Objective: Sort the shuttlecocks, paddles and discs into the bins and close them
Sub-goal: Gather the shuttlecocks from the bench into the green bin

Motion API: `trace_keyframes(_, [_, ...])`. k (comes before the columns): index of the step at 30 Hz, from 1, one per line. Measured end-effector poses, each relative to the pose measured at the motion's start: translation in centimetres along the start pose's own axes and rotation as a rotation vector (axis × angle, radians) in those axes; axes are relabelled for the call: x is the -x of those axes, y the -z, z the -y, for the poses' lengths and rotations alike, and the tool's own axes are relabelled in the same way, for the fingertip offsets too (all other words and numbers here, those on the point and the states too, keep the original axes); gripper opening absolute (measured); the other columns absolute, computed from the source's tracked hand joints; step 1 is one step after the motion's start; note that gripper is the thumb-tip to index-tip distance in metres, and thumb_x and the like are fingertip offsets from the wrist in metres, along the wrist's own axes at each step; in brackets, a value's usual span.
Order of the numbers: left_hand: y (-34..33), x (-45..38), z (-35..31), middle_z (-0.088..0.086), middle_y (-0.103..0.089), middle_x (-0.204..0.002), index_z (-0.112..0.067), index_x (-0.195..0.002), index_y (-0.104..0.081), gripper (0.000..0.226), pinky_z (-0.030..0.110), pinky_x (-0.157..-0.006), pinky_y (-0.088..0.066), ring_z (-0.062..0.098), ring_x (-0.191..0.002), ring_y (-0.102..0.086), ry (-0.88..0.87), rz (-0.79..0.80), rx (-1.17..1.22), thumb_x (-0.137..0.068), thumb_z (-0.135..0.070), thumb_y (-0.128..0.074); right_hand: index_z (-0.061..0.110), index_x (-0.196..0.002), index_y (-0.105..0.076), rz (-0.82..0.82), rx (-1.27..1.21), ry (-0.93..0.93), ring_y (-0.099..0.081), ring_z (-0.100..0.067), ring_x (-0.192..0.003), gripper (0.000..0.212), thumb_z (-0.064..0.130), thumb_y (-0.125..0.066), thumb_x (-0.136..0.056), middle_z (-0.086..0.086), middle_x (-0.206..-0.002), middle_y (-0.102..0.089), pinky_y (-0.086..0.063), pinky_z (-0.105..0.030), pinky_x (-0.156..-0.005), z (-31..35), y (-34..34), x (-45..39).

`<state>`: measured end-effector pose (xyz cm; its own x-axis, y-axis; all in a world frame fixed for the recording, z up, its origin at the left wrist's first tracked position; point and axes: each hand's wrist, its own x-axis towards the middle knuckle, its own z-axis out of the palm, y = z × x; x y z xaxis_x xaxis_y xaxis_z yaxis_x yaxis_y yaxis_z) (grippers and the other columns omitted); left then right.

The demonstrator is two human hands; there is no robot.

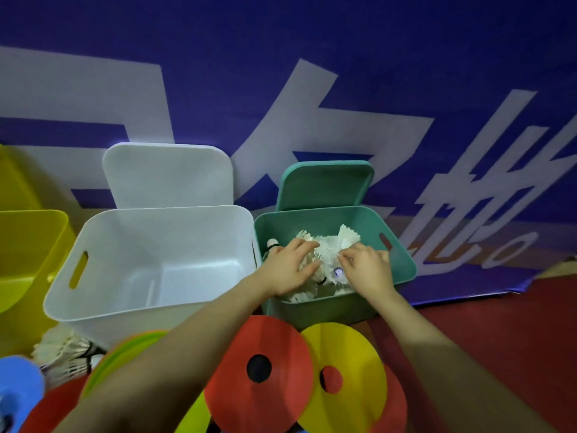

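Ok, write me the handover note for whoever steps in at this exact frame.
Left hand and right hand: both inside the green bin, fingers spread on the shuttlecock pile; no clear grasp.
White bin: open, looks empty. Yellow bin: open, at the left edge.
Left to do: loose shuttlecocks by the white bin, red disc, yellow disc and other discs on the floor; no paddles in view. White lid and green lid stand behind, off.

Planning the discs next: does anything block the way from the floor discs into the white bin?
Nothing visible does. The white bin stands open and looks empty, its lid propped behind it; the discs lie just before it.
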<state>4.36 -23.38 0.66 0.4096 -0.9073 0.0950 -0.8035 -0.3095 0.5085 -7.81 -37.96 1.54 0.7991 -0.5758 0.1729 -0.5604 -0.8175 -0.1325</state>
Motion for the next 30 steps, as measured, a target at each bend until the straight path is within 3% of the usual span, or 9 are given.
trace_keyframes(5, [-1.7,-0.2,0.6,0.002,-0.025,-0.153,-0.021,-0.143,-0.033,0.046,0.042,-0.112,-0.009,0.019,-0.141,-0.02,-0.031,0.11,-0.357,-0.1,-0.036,-0.03,0.028,-0.106,-0.065,0.146,-0.011,0.013,-0.056,-0.014,-0.107,0.027,0.032,-0.039,-0.098,0.008,-0.111,-0.065,-0.017,-0.036,-0.096,-0.1,-1.3,0.6])
trace_keyframes(10, [-1.4,0.6,0.3,0.003,-0.018,-0.156,-0.023,-0.148,-0.021,0.051,0.043,-0.115,-0.007,0.022,-0.143,-0.014,0.036,0.088,-0.408,-0.1,-0.042,-0.022,0.03,-0.124,-0.054,0.257,-0.037,-0.011,-0.04,-0.011,-0.129,0.036,0.038,-0.029,-0.1,0.004,-0.138,-0.05,-0.009,-0.043,-0.107,0.3,-0.7,1.3])
trace_keyframes(14, [-0.4,2.7,-0.1,0.003,-0.024,-0.154,-0.022,-0.147,-0.023,0.052,0.037,-0.112,-0.014,0.022,-0.14,-0.023,0.064,-0.002,-0.379,-0.1,-0.043,-0.025,0.028,-0.138,-0.042,0.203,-0.012,0.012,-0.036,-0.014,-0.132,0.041,0.039,-0.031,-0.099,0.003,-0.143,-0.043,-0.015,-0.041,-0.106,1.1,0.7,2.5])
trace_keyframes(22, [3.3,9.6,-2.2,-0.001,-0.037,-0.148,-0.022,-0.141,-0.039,0.047,0.03,-0.106,-0.023,0.018,-0.132,-0.038,0.088,-0.226,-0.345,-0.098,-0.038,-0.031,0.025,-0.134,-0.048,0.039,-0.092,0.121,-0.044,-0.021,-0.122,0.038,0.03,-0.039,-0.098,0.001,-0.134,-0.051,-0.026,-0.033,-0.099,4.6,2.6,6.7])
trace_keyframes(30, [5.3,18.2,-1.9,0.005,-0.047,-0.141,-0.016,-0.135,-0.048,0.059,0.035,-0.105,-0.026,0.025,-0.128,-0.044,0.236,-0.241,-0.335,-0.083,-0.037,-0.031,0.02,-0.127,-0.056,-0.004,-0.292,0.244,-0.052,-0.024,-0.114,0.034,0.022,-0.045,-0.095,0.0,-0.124,-0.057,-0.032,-0.034,-0.095,9.7,1.2,11.8])
